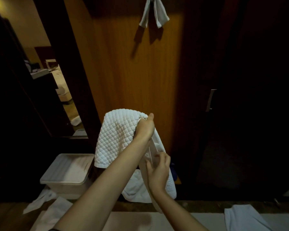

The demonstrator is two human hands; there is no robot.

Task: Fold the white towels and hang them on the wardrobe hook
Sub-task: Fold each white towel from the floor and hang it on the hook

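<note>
A white quilted towel (117,135) hangs in the air in front of the wooden wardrobe door (137,77). My left hand (144,129) grips its top fold, raised above the rest. Lower down, my right hand (158,172) pinches the towel's hanging edge near its right side. The towel drapes left over my left forearm and falls down behind my right hand. High on the door, another white towel (154,13) hangs from a hook; the hook itself is hidden by the cloth.
A pale plastic bin (47,178) with white cloth inside stands on the floor at lower left. Loose white towels (45,199) lie beside it, and another towel (244,217) lies at lower right. A mirror (57,90) is left, a door handle (210,100) right.
</note>
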